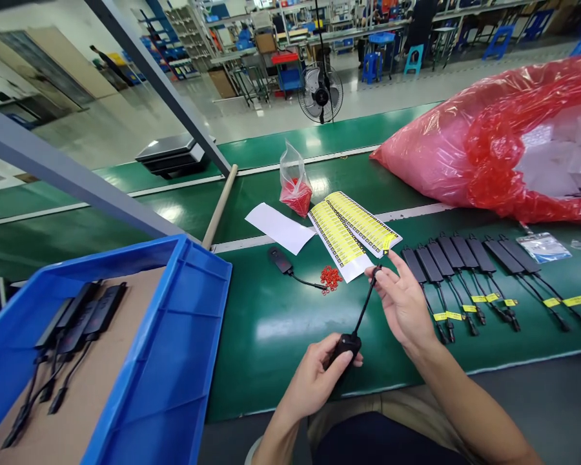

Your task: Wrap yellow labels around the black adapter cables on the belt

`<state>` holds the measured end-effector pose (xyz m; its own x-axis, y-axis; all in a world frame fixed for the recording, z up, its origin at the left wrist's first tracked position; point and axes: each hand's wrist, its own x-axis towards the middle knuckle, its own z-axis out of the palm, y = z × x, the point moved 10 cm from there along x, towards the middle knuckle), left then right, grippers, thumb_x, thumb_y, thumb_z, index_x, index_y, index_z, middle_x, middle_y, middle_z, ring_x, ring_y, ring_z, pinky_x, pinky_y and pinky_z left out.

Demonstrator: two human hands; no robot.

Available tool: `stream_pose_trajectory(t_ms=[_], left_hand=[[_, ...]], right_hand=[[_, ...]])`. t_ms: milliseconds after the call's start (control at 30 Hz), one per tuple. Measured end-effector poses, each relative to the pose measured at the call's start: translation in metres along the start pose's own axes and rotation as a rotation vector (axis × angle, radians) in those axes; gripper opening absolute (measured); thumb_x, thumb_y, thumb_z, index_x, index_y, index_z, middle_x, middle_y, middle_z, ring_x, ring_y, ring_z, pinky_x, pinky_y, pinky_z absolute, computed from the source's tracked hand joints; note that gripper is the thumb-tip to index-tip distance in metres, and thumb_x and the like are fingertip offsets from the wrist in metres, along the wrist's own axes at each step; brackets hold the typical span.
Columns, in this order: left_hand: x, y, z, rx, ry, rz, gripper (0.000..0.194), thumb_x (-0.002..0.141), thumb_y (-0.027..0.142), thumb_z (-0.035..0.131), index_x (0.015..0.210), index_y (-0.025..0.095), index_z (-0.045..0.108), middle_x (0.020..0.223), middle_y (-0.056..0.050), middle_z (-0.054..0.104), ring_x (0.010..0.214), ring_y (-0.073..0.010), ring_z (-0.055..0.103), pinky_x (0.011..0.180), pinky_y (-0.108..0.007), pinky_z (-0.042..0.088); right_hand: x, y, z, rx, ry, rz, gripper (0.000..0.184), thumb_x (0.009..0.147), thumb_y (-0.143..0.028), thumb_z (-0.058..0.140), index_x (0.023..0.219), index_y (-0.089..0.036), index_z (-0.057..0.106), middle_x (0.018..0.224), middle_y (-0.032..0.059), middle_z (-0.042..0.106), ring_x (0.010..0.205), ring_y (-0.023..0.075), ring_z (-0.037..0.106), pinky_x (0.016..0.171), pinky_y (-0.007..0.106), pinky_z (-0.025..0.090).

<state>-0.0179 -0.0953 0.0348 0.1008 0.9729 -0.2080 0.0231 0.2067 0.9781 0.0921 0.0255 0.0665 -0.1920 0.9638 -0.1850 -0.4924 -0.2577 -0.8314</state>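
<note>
My left hand (314, 378) is closed around the black body of an adapter (345, 345) above the near edge of the green bench. Its thin cable (365, 303) runs up to my right hand (404, 300), whose fingertips pinch the cable's plug end. A small yellow label sticks up at my right fingertips, near the sheets of yellow labels (351, 226). A pile of small red rings (330, 278) lies just left of my right hand. Another black adapter (281, 259) lies beside them.
A row of several black adapters with yellow-tagged cables (469, 271) lies to the right. A blue bin (164, 349) at the left holds more adapters. A big red plastic bag (503, 148), a small bag of red parts (295, 184) and white paper (281, 226) lie further back.
</note>
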Motion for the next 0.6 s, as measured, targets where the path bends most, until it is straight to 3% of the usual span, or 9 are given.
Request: stream_pose_trajectory(t_ms=[100, 233, 367, 433, 500, 600], left_hand=[[-0.001, 0.001, 0.004, -0.094, -0.024, 0.026, 0.022, 0.091, 0.035, 0.061, 0.1, 0.016, 0.068, 0.096, -0.012, 0.074, 0.091, -0.0228, 0.069, 0.084, -0.033, 0.051], [0.007, 0.007, -0.011, -0.339, 0.178, 0.111, 0.018, 0.088, 0.032, 0.066, 0.099, 0.018, 0.067, 0.081, -0.006, 0.075, 0.07, -0.016, 0.07, 0.07, -0.027, 0.054], [0.009, 0.007, -0.023, -0.485, 0.359, 0.093, 0.015, 0.081, 0.029, 0.074, 0.087, 0.016, 0.07, 0.07, -0.003, 0.073, 0.057, -0.0109, 0.065, 0.059, -0.021, 0.051], [0.008, 0.005, -0.026, -0.569, 0.417, 0.054, 0.017, 0.076, 0.029, 0.078, 0.085, 0.016, 0.071, 0.072, -0.002, 0.073, 0.057, -0.01, 0.065, 0.056, -0.02, 0.051], [0.006, 0.003, -0.027, -0.635, 0.462, 0.029, 0.02, 0.071, 0.029, 0.082, 0.084, 0.016, 0.072, 0.073, -0.002, 0.072, 0.059, -0.0105, 0.065, 0.055, -0.019, 0.052], [0.004, 0.001, -0.027, -0.712, 0.499, 0.029, 0.024, 0.067, 0.027, 0.084, 0.086, 0.017, 0.073, 0.07, -0.001, 0.071, 0.06, -0.011, 0.065, 0.055, -0.02, 0.053]], right_hand=[[-0.003, -0.001, 0.008, -0.054, -0.058, 0.04, 0.076, 0.072, -0.031, 0.078, 0.136, -0.023, 0.038, 0.088, 0.0001, 0.072, 0.098, 0.0187, 0.067, 0.091, 0.032, 0.049], [-0.014, 0.008, 0.026, -0.09, -0.19, 0.085, 0.076, 0.077, -0.029, 0.075, 0.139, -0.022, 0.031, 0.086, 0.0005, 0.072, 0.094, 0.0183, 0.067, 0.095, 0.036, 0.047], [-0.012, -0.014, 0.015, -0.092, -0.156, -0.068, 0.061, 0.085, -0.031, 0.068, 0.137, -0.027, 0.037, 0.101, 0.0021, 0.069, 0.103, 0.0157, 0.062, 0.098, 0.033, 0.045], [-0.014, -0.027, 0.011, -0.13, -0.179, -0.128, 0.041, 0.087, -0.032, 0.067, 0.124, -0.028, 0.051, 0.106, 0.002, 0.067, 0.107, 0.0149, 0.06, 0.095, 0.029, 0.046], [-0.018, -0.027, 0.016, -0.185, -0.276, -0.068, 0.022, 0.086, -0.033, 0.069, 0.104, -0.024, 0.06, 0.096, 0.0019, 0.067, 0.097, 0.015, 0.063, 0.086, 0.027, 0.049], [-0.032, -0.01, 0.032, -0.257, -0.452, 0.137, 0.023, 0.081, -0.036, 0.074, 0.083, -0.021, 0.057, 0.073, -0.0013, 0.064, 0.069, 0.0129, 0.062, 0.067, 0.025, 0.05]])
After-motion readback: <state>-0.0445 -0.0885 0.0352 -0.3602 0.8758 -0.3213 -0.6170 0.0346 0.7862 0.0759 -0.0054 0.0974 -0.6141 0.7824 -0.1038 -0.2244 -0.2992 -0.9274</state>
